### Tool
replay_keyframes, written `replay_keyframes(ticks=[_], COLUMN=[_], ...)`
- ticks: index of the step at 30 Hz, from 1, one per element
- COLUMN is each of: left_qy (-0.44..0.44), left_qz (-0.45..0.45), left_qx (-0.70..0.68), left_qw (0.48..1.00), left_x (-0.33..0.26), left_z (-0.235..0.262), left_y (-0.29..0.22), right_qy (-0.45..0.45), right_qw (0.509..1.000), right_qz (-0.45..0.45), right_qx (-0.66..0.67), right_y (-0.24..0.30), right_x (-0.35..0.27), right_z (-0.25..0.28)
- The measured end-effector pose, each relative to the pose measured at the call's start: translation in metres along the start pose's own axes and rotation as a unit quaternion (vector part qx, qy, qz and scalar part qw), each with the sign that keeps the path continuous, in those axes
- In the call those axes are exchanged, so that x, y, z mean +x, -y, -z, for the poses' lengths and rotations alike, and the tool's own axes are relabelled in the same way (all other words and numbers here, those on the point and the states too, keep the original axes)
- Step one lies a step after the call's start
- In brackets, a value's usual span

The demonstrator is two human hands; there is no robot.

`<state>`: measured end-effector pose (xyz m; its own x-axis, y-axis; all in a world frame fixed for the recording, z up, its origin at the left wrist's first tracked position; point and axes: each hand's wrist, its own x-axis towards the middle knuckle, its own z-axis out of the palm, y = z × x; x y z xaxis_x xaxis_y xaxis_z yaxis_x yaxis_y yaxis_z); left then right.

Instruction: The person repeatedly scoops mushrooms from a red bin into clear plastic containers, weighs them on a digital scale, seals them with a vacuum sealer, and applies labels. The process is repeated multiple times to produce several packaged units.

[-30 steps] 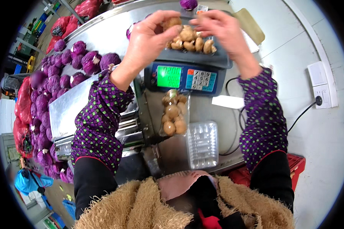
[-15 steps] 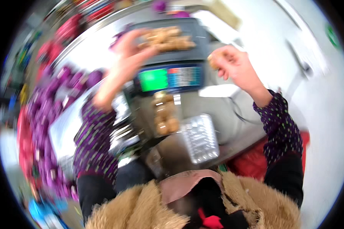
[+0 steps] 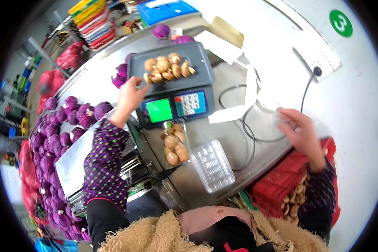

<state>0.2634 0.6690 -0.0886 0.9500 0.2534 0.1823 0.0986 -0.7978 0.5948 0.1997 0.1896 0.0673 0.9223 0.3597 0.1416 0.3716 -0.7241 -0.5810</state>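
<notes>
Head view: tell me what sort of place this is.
Probably a produce packing or weighing station. A digital scale holds brown mushrooms on its tray, an empty clear plastic punnet lies on the steel table, and purple cabbages are heaped at the left.

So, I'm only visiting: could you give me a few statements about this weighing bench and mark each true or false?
1. Brown mushrooms lie on the scale's grey pan. True.
2. The left hand rests beside the scale. True.
3. The right hand is on the scale's keypad. False: it is off to the right, near the table edge.
4. The clear tray nearest the person is full of mushrooms. False: it is empty.
</notes>
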Motion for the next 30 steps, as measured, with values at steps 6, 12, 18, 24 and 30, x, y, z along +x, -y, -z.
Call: replay_keyframes(ticks=[6,12,18,24,30], left_qy=[-0.028,-0.021,-0.107,-0.162,-0.024], left_qz=[0.025,0.034,-0.059,-0.208,-0.001], left_qx=[-0.018,-0.033,0.000,0.143,-0.196], left_qw=[0.999,0.999,0.993,0.954,0.980], left_x=[0.025,0.042,0.034,0.035,0.043], left_z=[-0.023,-0.035,-0.041,-0.050,-0.031], left_y=[0.003,-0.007,-0.009,-0.014,-0.006], right_qy=[-0.037,0.027,0.030,0.026,-0.042], right_qw=[0.993,0.999,0.974,0.992,0.994], right_qz=[0.069,-0.019,-0.022,0.057,0.066], right_qx=[0.090,-0.017,0.224,0.108,0.075], right_y=[-0.012,-0.021,-0.022,-0.033,-0.036], right_x=[0.215,0.275,0.280,0.282,0.279], right_z=[-0.189,-0.236,-0.213,-0.233,-0.242])
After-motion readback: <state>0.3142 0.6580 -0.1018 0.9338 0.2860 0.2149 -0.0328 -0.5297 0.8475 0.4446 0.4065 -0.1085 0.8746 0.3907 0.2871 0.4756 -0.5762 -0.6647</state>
